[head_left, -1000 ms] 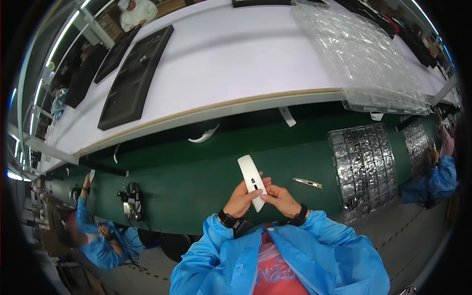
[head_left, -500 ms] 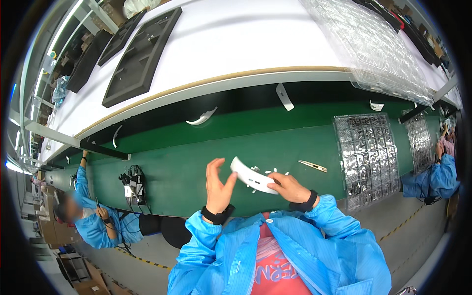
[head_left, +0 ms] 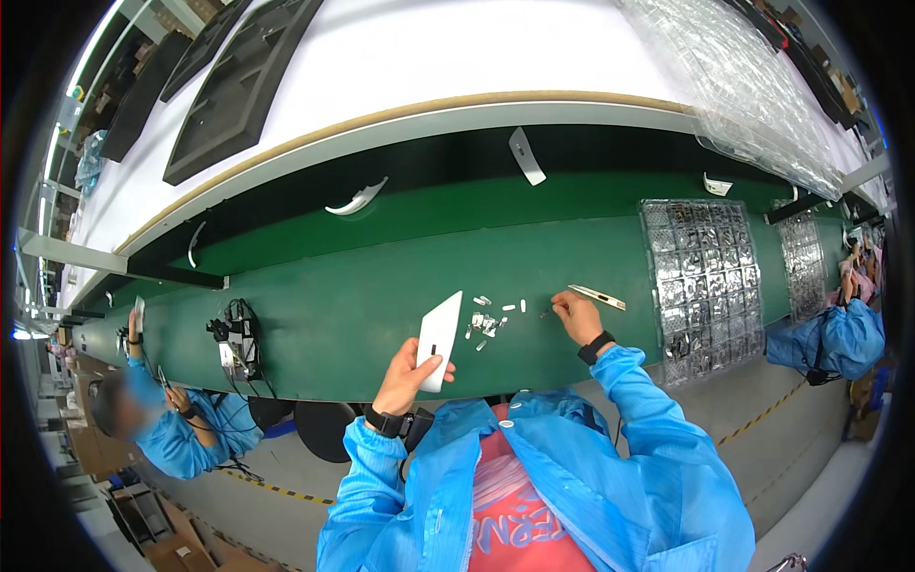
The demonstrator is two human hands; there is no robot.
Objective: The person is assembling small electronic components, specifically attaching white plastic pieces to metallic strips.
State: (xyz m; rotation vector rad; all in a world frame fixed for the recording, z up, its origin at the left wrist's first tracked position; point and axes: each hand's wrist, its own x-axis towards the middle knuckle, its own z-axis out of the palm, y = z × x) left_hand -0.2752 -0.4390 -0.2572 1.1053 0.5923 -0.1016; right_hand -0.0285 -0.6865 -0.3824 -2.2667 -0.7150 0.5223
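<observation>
My left hand (head_left: 405, 377) grips a white curved plastic panel (head_left: 440, 334) by its lower end, thumb across its face; a small dark slot shows near the thumb. The panel stands tilted above the green bench. Off to the right, my right hand (head_left: 578, 318) is down at the bench top with its fingertips pinched together. A tiny dark speck shows beside them, but what they hold, if anything, is too small to make out. A utility knife (head_left: 600, 298) lies just beyond those fingers. Several small white and clear pieces (head_left: 484, 325) are scattered between my hands.
A clear compartment tray (head_left: 705, 286) of small parts lies at the right. A white shelf (head_left: 448, 57) overhangs the bench (head_left: 334, 329), with white panels (head_left: 527, 157) below its edge. Black equipment with cables (head_left: 236, 343) stands at left. Co-workers (head_left: 195, 434) sit at both sides.
The white panel has gone from my right hand to my left, turned more upright. My right hand has moved right and down to the bench beside the knife. The view has shifted slightly.
</observation>
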